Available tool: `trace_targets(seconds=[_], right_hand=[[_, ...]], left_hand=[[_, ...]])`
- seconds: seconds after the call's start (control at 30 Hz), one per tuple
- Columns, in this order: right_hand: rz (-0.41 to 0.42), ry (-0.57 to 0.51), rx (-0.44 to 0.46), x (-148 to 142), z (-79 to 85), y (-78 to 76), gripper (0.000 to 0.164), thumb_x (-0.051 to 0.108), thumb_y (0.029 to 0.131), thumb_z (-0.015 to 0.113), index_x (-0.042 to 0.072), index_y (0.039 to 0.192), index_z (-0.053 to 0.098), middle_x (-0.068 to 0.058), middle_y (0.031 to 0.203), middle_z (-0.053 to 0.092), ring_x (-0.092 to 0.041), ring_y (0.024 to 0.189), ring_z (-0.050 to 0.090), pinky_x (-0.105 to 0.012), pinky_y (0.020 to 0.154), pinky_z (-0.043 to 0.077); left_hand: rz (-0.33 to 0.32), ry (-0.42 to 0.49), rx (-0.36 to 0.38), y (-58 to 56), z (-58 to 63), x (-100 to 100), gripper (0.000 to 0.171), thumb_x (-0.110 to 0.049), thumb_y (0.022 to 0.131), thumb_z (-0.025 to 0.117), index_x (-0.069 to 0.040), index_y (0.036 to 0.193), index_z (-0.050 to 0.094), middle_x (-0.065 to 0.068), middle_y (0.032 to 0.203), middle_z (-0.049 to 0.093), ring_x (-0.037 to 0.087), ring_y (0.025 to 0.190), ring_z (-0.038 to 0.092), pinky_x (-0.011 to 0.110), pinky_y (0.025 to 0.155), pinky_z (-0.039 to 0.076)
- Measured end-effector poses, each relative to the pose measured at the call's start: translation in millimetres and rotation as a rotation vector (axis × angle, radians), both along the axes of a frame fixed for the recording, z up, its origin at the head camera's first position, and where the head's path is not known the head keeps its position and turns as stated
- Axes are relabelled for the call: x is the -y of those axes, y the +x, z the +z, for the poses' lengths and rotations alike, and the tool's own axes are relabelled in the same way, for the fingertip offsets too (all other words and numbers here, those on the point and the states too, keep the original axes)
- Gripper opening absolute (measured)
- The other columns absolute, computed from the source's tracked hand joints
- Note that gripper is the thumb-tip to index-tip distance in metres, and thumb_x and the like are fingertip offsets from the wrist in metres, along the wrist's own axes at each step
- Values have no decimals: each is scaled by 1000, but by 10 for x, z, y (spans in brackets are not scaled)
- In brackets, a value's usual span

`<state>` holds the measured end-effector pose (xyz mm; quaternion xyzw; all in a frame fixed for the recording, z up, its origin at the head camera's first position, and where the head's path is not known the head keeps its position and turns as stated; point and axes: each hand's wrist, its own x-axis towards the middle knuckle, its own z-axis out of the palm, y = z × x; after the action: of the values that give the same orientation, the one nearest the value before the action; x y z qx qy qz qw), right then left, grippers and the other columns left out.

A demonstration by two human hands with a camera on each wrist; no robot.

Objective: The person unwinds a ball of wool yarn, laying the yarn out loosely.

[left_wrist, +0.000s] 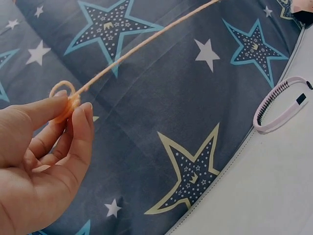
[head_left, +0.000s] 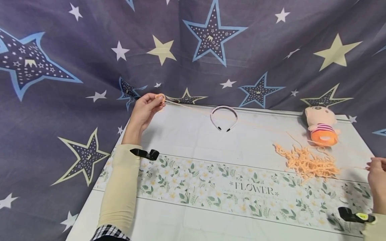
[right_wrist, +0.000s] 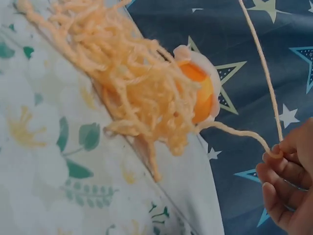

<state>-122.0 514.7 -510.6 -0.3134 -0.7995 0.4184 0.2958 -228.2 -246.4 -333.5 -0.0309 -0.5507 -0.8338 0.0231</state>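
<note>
Between the thumb and fingers of my left hand [head_left: 146,111] is a small looped coil of orange yarn [left_wrist: 72,104]. From it a single strand of yarn [left_wrist: 146,41] runs taut across the table to my right hand [head_left: 377,182], at the right edge of the head view. There the thumb and fingertips pinch the strand [right_wrist: 266,78], which bends back toward a loose, tangled heap of orange yarn [head_left: 310,162]. That heap lies on the table's right side, left of the right hand.
A pale pink headband [head_left: 223,107] with dark teeth lies near the table's back edge. Behind the yarn heap is a plush doll [head_left: 322,125] with a striped top and orange bottom. A star-print curtain [head_left: 187,77] hangs behind the white table [head_left: 181,134], which bears a floral band.
</note>
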Motion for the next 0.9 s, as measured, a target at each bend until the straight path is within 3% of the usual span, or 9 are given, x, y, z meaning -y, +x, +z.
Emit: trace_targets(seconds=[0.2, 0.33, 0.43, 0.53, 0.57, 0.63, 0.7, 0.77, 0.9], right_hand=[[-40, -6, 110, 96, 46, 80, 28, 24, 99, 38, 47, 82, 40, 35, 67, 39, 18, 55, 38, -4, 47, 29], [13, 6, 315, 367, 251, 175, 19, 27, 100, 37, 41, 88, 41, 28, 71, 38, 14, 56, 38, -10, 44, 35], [100, 67, 462, 652, 498, 240, 22, 25, 101, 37, 17, 105, 56, 1, 83, 59, 3, 59, 44, -18, 43, 37], [158, 169, 538, 887, 684, 281, 39, 21, 101, 37, -6, 125, 51, -28, 110, 58, -20, 73, 55, -24, 47, 36], [169, 199, 547, 944, 725, 290, 41, 19, 101, 36, -7, 130, 48, -31, 120, 54, -27, 79, 55, -24, 50, 34], [170, 239, 543, 1037, 788, 290, 41, 18, 100, 37, -7, 130, 49, -31, 123, 52, -38, 92, 53, -26, 54, 32], [174, 254, 508, 1122, 876, 261, 40, 17, 100, 37, -6, 130, 49, -30, 124, 52, -40, 97, 50, -27, 57, 31], [174, 274, 447, 1242, 981, 203, 40, 18, 99, 38, -4, 130, 52, -28, 124, 54, -33, 92, 50, -27, 59, 30], [225, 280, 276, 1612, 1261, 45, 36, 20, 98, 46, 1, 126, 58, -15, 119, 61, -1, 82, 45, -17, 64, 33]], left_hand=[[-5, -35, -9, 5, 5, -12, 3, -3, 89, 64, -4, 87, 64, 5, 85, 68, 13, 71, 68, 18, 67, 58], [-12, -69, -7, 11, 14, -53, 3, -3, 90, 64, -5, 88, 63, 4, 86, 67, 13, 71, 68, 18, 68, 58], [-22, -130, -9, 21, 24, -109, 3, -4, 89, 65, -6, 90, 62, 3, 86, 66, 11, 73, 68, 18, 69, 58], [-44, -174, -21, 33, 45, -173, 3, -3, 90, 64, -5, 90, 62, 3, 89, 65, 11, 76, 67, 18, 72, 58], [-51, -186, -27, 37, 56, -195, 3, -3, 90, 64, -5, 91, 62, 3, 90, 65, 11, 77, 67, 18, 73, 58], [-63, -205, -37, 46, 82, -235, 2, -3, 90, 64, -4, 92, 62, 4, 93, 65, 11, 78, 66, 19, 75, 58], [-74, -220, -47, 55, 115, -271, 4, -4, 90, 64, -3, 93, 63, 4, 95, 66, 12, 80, 66, 20, 76, 58], [-81, -240, -54, 67, 150, -302, 5, -5, 90, 64, -3, 94, 63, 4, 96, 66, 12, 81, 66, 20, 76, 58], [-106, -253, -71, 101, 216, -371, 5, -5, 90, 64, -3, 95, 63, 5, 97, 66, 12, 81, 67, 20, 76, 58]])
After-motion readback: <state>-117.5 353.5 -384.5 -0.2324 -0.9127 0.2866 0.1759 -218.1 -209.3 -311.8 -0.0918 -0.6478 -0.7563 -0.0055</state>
